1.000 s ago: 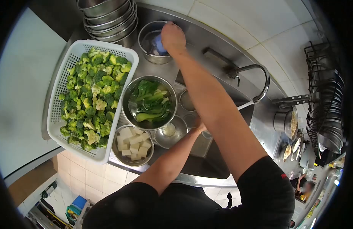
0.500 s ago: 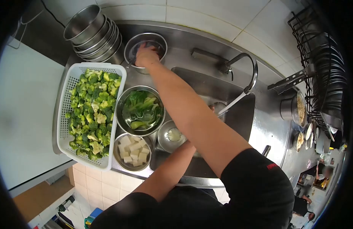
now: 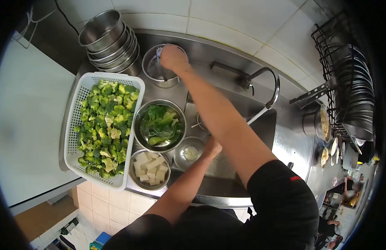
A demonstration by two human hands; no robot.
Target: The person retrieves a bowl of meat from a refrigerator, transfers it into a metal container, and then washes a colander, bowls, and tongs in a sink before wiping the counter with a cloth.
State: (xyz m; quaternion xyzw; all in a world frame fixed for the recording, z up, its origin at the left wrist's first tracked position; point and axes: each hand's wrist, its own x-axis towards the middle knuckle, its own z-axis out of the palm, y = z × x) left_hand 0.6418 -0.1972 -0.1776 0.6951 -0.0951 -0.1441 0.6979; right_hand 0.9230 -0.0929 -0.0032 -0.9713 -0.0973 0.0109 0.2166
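Observation:
Over the rim of a steel pot [image 3: 166, 83] at the back, my right hand [image 3: 173, 57] is closed, with a small pale bit of something at its fingers that I cannot make out. My left hand [image 3: 214, 146] is low at the sink [image 3: 218, 183], its fingers hidden behind my right forearm. Beside it sits a metal bowl [image 3: 179, 157] with a pale, translucent thing inside. Leafy greens lie in water in a steel bowl [image 3: 159, 126]. White cubes fill a smaller bowl [image 3: 151, 170]. Broccoli [image 3: 105, 127] fills a white perforated basket [image 3: 72, 137].
Stacked steel bowls [image 3: 114, 46] stand at the back left. A curved faucet [image 3: 276, 87] reaches over the sink. On the right are a black wire rack with dishes [image 3: 355, 83] and a pot of grainy food [image 3: 324, 123]. Other people are at the far lower right.
My right hand has lifted from inside the pot to its rim and closed. The left wrist shows more beside the metal bowl. The view has shifted slightly.

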